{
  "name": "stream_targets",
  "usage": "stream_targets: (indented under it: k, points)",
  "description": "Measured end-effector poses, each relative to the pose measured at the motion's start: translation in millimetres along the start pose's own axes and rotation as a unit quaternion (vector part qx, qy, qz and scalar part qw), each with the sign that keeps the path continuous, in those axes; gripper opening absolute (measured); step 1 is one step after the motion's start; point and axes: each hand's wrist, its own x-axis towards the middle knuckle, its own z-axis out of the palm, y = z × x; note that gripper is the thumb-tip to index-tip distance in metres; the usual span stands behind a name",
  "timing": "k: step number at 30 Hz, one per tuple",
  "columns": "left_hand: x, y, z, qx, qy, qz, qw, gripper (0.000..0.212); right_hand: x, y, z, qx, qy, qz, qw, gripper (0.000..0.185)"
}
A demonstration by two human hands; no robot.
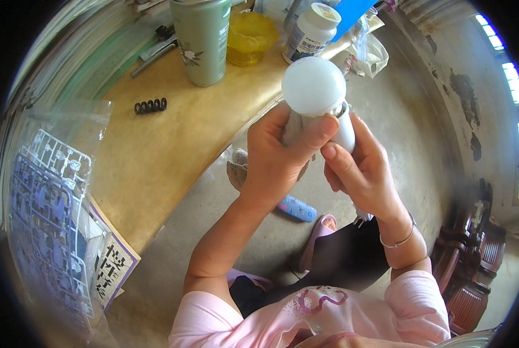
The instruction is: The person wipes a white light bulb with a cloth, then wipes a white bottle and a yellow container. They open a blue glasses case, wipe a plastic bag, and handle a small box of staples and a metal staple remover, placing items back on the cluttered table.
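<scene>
A white globe light bulb (pixel 313 86) is in my left hand (pixel 281 150), whose thumb lies along the bulb's lower part. Just right of it, my right hand (pixel 363 174) grips a white cylindrical lamp holder (pixel 346 132). The bulb's lower end sits against the holder's rim; my thumb hides much of the meeting place, so I cannot tell whether it is seated inside. Below my right palm shows a white plug (pixel 363 216) with metal prongs. Both hands are raised over the floor beside the table edge.
On the wooden table (pixel 190 130) stand a green tumbler (pixel 203 43), a yellow scalloped bowl (pixel 250 37) and a white bottle (pixel 312 32). A black coil (pixel 150 106) and bagged plastic model sprues (pixel 46 209) lie left. Below is a blue cylindrical object (pixel 297 208); wooden furniture (pixel 468 261) stands right.
</scene>
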Motion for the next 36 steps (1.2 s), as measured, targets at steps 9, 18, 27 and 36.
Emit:
stream_targets:
  k: [9, 18, 27, 36]
  points:
    - [3, -13, 3, 0.045, 0.048, 0.005, 0.998, 0.021, 7, 13, 5, -0.388, 0.208, -0.145, 0.886, 0.034]
    - [-2, -13, -10, 0.004, 0.036, 0.084, 0.996, 0.034, 1, -10, -4, 0.104, 0.013, 0.054, 0.993, 0.036]
    - [6, 4, -2, -0.139, -0.026, -0.008, 0.990, 0.033, 3, -2, -13, 0.187, -0.041, 0.070, 0.979, 0.045]
    - [10, -3, -12, 0.015, -0.053, -0.037, 0.998, 0.054, 3, 21, 4, -0.240, 0.057, -0.110, 0.963, 0.037]
